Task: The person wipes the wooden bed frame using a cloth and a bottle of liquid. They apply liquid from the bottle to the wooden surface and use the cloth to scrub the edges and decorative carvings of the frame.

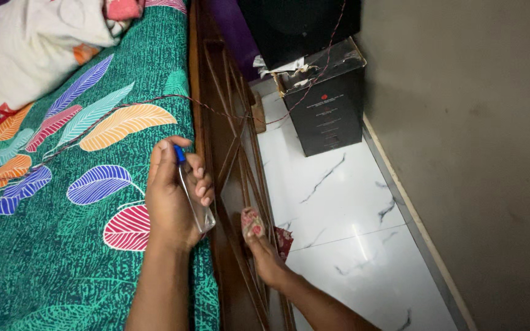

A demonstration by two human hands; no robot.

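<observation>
Left hand (pixel 173 196) wrapped around a clear spray bottle (pixel 192 196) with a blue cap, held over the edge of the bed's green leaf-print sheet (pixel 62 245). Right hand (pixel 262 245) grips a red patterned cloth (pixel 259 227), pressed against the wooden lattice bed frame (pixel 228 147), low on the floor side. Black box (pixel 326 110) stands well apart on the white marble floor (pixel 338 202) by the wall.

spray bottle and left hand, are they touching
Touching. The head view shows the left hand wrapped around the clear spray bottle, its fingers curled across the front and the thumb up by the blue cap.
</observation>
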